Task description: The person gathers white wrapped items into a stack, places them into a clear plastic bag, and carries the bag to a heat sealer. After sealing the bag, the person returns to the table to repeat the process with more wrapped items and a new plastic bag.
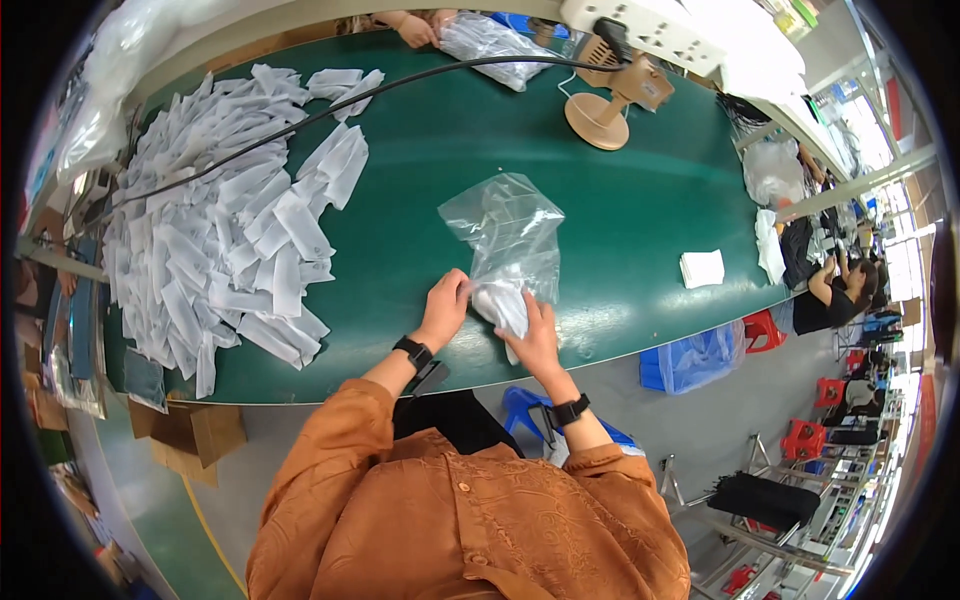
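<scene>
On a green table, the left hand and right hand grip the lower end of a crinkled clear plastic bag holding white pieces, beside a wide heap of white flat packets.

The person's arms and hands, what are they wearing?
Both arms have loose, rust-orange sleeves with a faint woven pattern, part of a buttoned shirt, and they stop short of the wrists. A black band like a watch sits on the left wrist, and another on the right wrist. The left hand and right hand are bare: no gloves.
</scene>
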`<control>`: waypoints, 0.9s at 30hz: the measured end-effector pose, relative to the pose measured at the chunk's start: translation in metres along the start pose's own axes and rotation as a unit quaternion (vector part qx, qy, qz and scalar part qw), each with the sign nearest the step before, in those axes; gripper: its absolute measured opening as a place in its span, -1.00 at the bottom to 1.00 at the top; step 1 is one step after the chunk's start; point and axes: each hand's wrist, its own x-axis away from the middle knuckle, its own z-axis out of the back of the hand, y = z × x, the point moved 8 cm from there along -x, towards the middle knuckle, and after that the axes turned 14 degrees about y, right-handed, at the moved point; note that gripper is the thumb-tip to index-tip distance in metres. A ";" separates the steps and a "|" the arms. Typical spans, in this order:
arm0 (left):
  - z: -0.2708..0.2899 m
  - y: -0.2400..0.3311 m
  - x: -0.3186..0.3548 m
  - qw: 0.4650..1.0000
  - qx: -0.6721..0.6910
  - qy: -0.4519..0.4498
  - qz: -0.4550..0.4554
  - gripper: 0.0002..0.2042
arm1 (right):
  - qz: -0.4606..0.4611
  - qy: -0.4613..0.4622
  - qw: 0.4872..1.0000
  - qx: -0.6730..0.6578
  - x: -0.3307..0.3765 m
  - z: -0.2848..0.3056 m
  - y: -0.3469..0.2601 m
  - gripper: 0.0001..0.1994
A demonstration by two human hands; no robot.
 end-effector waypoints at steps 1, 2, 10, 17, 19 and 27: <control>0.000 0.011 -0.002 1.000 -0.003 -0.003 -0.005 -0.74 | -0.102 -0.004 0.988 -0.120 -0.004 -0.017 0.025 -0.11; 0.003 0.036 -0.004 0.999 0.011 -0.014 -0.043 -0.73 | -0.201 -0.007 0.950 -0.237 -0.007 -0.035 0.046 -0.14; 0.012 0.140 0.002 0.977 0.087 -0.061 -0.185 -0.65 | -0.199 0.050 0.941 -0.269 -0.043 -0.068 0.041 -0.28; 0.013 0.174 0.025 0.962 0.066 -0.069 -0.256 -0.66 | 0.063 0.054 0.994 -0.067 -0.065 -0.013 -0.037 -0.26; -0.003 0.173 0.045 0.961 -0.010 -0.193 -0.199 -0.66 | -0.155 -0.129 0.957 -0.206 -0.075 -0.033 -0.024 -0.21; -0.027 0.183 0.057 0.975 0.107 -0.159 -0.110 -0.72 | -0.188 0.102 0.960 0.182 -0.088 -0.010 0.056 -0.07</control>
